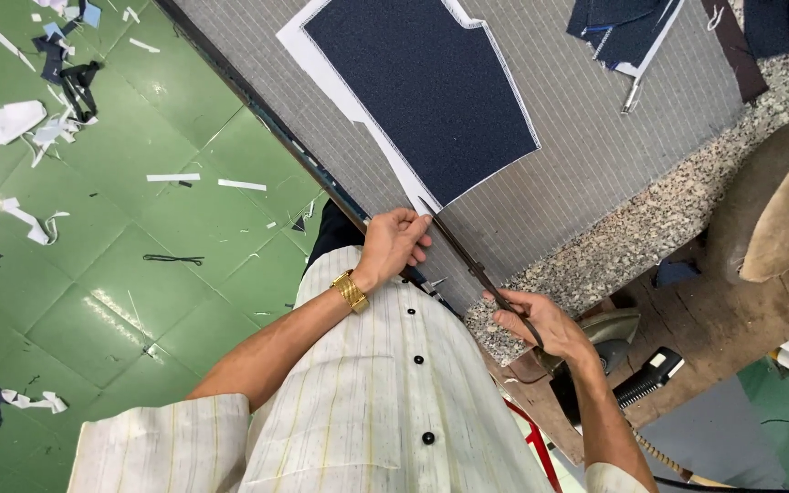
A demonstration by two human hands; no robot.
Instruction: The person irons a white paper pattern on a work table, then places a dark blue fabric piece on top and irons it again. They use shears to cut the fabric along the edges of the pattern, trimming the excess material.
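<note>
Two hands, right (545,327) gripping scissors (477,269), left (394,242) pinching navy fabric's (426,87) edge

Both forearms reached forward from short pale sleeves, the left hand (393,242) curled with fingers bent and a gold band at its wrist, the right hand (541,327) closed in a grip.

cream short-sleeved shirt (385,393) with thin yellow stripes, dark buttons, gold wristwatch (350,290) on the left wrist
</note>
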